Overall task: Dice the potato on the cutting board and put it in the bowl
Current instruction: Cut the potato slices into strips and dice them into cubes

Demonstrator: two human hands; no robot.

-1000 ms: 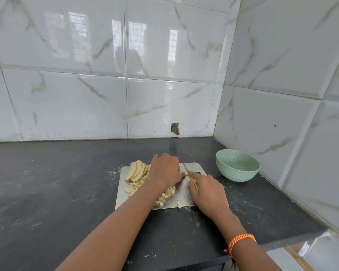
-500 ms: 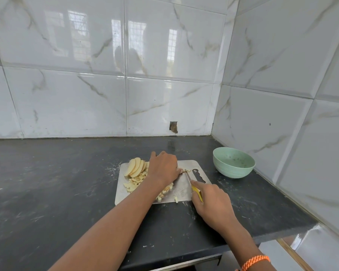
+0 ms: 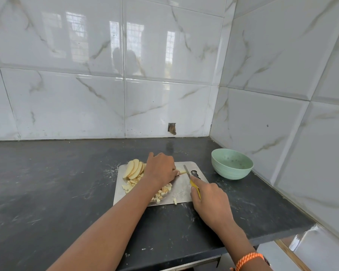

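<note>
The walls (image 3: 164, 75) behind and at the right are covered with large glossy white tiles with grey veins, and a small dark hole (image 3: 172, 129) is seen low in the back wall. Below them a dark bench (image 3: 47, 182) is spread across the view, with pale scratches and some white dust on it. A steel cutting board (image 3: 181, 185) is laid flat on the bench near the middle, its hanging slot turned to the right. A pale green bowl (image 3: 232, 163) is placed upright on the bench to the right of the board, apart from it and near the right wall; only a few small specks are seen inside. The left hand (image 3: 160, 168) is held over the far part of the board, the fingers curled down, and a narrow strip of potato (image 3: 181, 171) is pressed under its fingertips. The right hand (image 3: 207, 196) is at the near right corner of the board and its grip is clenched around the yellow handle of a knife (image 3: 192, 179), the blade being pointed away toward the strip and just beside it. An orange braided band (image 3: 247, 260) is worn on the right wrist. A fan of potato slices (image 3: 134, 169) is leaned at the far left of the board, touching the left hand. Small diced potato pieces (image 3: 162, 191) are heaped on the board under and beside the left forearm, and 1 cube (image 3: 175, 201) is lying at the near edge.
</note>
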